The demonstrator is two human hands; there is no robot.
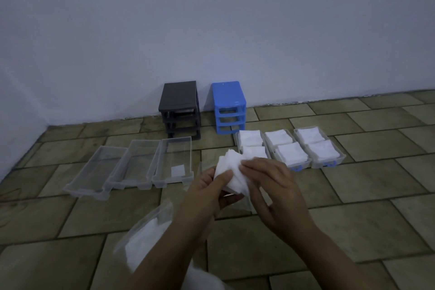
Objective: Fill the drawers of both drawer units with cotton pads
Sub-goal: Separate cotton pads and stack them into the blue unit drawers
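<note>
Nearest the camera, at 7 o'clock, a clear plastic bag (150,238) of white cotton pads is seen lying on the tiled floor (353,231), partly hidden by the left forearm.

Left hand (207,192): raised at frame centre, fingers closed on a loose stack of cotton pads (229,173), thumb pressed on its upper face.

Right hand (270,186): placed at 3 o'clock of the stack, fingertips pinched on the stack's right edge. The stack is thus held between both hands, above the floor.

Empty drawers, clear plastic, three: laid side by side at 9 to 10 o'clock of the hands. The left drawer (94,172) and the middle drawer (134,162) are seen bare; the right drawer (174,160) carries one small white square near its front, not identifiable.

Filled drawers, clear plastic, three: laid side by side at 1 to 2 o'clock of the hands. The nearest filled drawer (251,143) is partly covered by the held stack; the centre filled drawer (286,148) and the far filled drawer (317,146) each hold two piles of pads and show a blue handle at the front.

Black drawer unit (180,108): stood against the wall (211,19) at 12 o'clock, slots open.

Blue drawer unit (229,108): stood just beside the black one, at its 3 o'clock, slots open.
</note>
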